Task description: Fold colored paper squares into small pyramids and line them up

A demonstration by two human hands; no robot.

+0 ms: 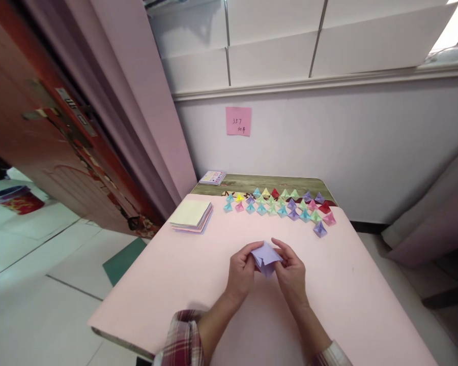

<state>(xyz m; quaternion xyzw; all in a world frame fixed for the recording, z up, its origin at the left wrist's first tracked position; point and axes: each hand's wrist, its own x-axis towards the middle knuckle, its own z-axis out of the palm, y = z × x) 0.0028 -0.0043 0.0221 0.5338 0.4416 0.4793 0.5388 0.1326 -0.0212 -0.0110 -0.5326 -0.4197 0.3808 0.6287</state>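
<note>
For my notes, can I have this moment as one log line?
left hand, right hand: holding lilac paper; beyond: paper stack, folded pieces

A person's left hand (240, 272) and right hand (292, 270) are holding a folded lilac paper (266, 252) between them, the fingers gripping its two sides above a pale pink tabletop (168, 284). Beyond the hands, small folded paper pieces (272, 209) in blue, green, purple, pink, yellow and red are standing in uneven rows near the far edge. A stack of square sheets (191, 213), pale yellow on top, is lying on the left. A pink note (238, 121) with handwriting is hanging on the wall (290, 134), and a reddish door (34, 101) is standing at the left.
</note>
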